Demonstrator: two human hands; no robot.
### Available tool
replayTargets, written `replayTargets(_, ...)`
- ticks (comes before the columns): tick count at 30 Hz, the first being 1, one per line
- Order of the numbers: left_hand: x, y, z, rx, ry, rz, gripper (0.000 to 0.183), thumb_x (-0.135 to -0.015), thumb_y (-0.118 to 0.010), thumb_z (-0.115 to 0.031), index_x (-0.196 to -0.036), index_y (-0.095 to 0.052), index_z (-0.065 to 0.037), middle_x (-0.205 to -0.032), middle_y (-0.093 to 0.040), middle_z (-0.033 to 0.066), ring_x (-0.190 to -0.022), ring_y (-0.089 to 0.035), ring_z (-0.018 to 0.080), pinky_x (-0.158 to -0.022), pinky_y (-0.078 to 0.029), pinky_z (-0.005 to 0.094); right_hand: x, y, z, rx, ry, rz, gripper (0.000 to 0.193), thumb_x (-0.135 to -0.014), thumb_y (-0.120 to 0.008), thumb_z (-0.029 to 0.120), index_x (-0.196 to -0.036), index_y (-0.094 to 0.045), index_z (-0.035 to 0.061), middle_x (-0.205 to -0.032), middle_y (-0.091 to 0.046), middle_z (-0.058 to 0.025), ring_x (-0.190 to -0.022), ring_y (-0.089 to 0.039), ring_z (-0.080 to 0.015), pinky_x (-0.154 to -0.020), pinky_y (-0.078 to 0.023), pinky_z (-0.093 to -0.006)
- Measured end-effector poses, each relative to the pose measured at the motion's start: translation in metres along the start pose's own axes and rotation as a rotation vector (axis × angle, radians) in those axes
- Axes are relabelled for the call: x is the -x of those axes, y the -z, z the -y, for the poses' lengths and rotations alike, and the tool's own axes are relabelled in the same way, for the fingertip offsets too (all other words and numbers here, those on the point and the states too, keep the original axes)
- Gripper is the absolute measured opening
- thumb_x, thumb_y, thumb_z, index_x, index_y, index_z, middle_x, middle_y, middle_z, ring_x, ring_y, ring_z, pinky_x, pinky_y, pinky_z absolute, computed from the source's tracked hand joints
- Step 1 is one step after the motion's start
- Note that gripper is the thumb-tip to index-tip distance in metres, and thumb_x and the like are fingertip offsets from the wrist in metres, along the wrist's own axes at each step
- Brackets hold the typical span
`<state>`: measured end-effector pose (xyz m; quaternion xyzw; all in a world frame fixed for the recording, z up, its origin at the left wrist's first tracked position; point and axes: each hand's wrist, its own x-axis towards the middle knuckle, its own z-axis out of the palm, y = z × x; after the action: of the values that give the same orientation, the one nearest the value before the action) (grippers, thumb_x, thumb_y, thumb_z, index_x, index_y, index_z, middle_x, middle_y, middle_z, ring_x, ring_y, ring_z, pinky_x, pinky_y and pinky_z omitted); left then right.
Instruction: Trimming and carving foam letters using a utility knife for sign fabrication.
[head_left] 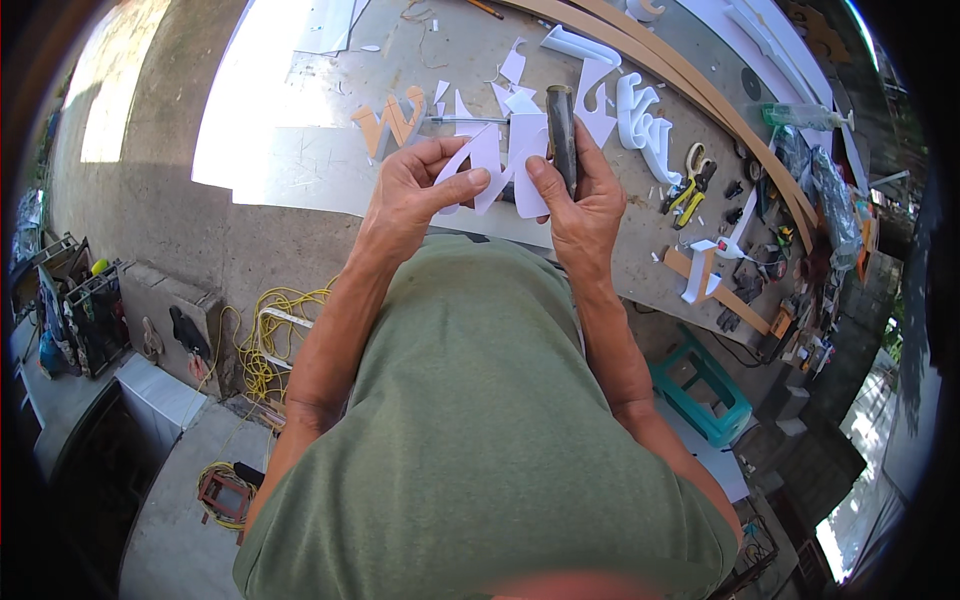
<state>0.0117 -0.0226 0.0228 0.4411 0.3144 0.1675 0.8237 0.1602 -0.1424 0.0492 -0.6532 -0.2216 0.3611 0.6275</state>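
A flat white letter-shaped cutout (pixel 487 155), like a slanted w, is held over the table's near edge between both hands. My left hand (pixel 405 195) pinches its left end, thumb on top. My right hand (pixel 585 210) grips the right end, thumb pressed on its face. A dark cylinder (pixel 562 125) shows between my right thumb and fingers; whether it is held or lies behind, I cannot tell. Left of the cutout, a tan letter with raised sides (pixel 390 122) rests on the table. White scraps (pixel 512 68) lie beyond the hands.
White raised letters (pixel 645 125) stand to the right, near yellow-black pliers (pixel 688 200) and scissors (pixel 695 158). Long tan strips (pixel 650 52) cross the far right side. A white glue gun (pixel 722 248) lies at the right. Below are a green stool (pixel 735 410) and yellow cable (pixel 262 345).
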Motion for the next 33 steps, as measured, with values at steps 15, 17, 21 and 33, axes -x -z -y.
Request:
replayTargets(15,0.007,-0.034,0.007,0.609,-0.211,-0.108,0.035,-0.094,-0.064,-0.006,-0.127,-0.059,0.005,-0.123,-0.065,0.0176,-0.111,-0.066,0.0262,-0.094,-0.056,0.0382,0.01,-0.03,-0.013,-0.05,0.224,-0.146,0.064,-0.092,-0.072,0.013,-0.144,-0.039,-0.0047,-0.103,-0.061,-0.0031,-0.088,-0.057,-0.0078,-0.077,-0.049,-0.0222)
replayTargets(17,0.006,-0.035,0.002,0.559,-0.194,-0.118,0.034,-0.094,-0.065,-0.006,-0.125,-0.06,0.005,-0.122,-0.066,0.0175,-0.109,-0.067,0.0255,-0.092,-0.056,0.0376,0.012,-0.029,-0.014,-0.04,0.259,-0.136,0.064,-0.092,-0.072,0.013,-0.145,-0.039,-0.0042,-0.102,-0.061,-0.0035,-0.089,-0.058,-0.0078,-0.077,-0.05,-0.0224)
replayTargets(21,0.006,-0.031,-0.005,0.348,-0.176,-0.161,0.032,-0.094,-0.065,-0.008,-0.123,-0.062,0.003,-0.114,-0.07,0.0199,-0.105,-0.068,0.0242,-0.092,-0.056,0.0359,0.017,-0.028,-0.005,-0.042,0.162,0.004,0.063,-0.096,-0.066,0.012,-0.148,-0.033,-0.0031,-0.105,-0.063,-0.0083,-0.075,-0.062,-0.01,-0.061,-0.051,-0.0222)
replayTargets(33,0.01,-0.016,-0.009,0.215,-0.184,-0.173,0.026,-0.089,-0.071,-0.007,-0.111,-0.064,0.006,-0.1,-0.072,0.0174,-0.093,-0.072,0.0232,-0.081,-0.061,0.0345,0.007,-0.001,-0.006,-0.085,0.018,0.231,0.052,-0.107,-0.042,0.03,-0.151,-0.034,0.0037,-0.118,-0.064,-0.0098,-0.051,-0.05,-0.0043,-0.041,-0.04,-0.0202)
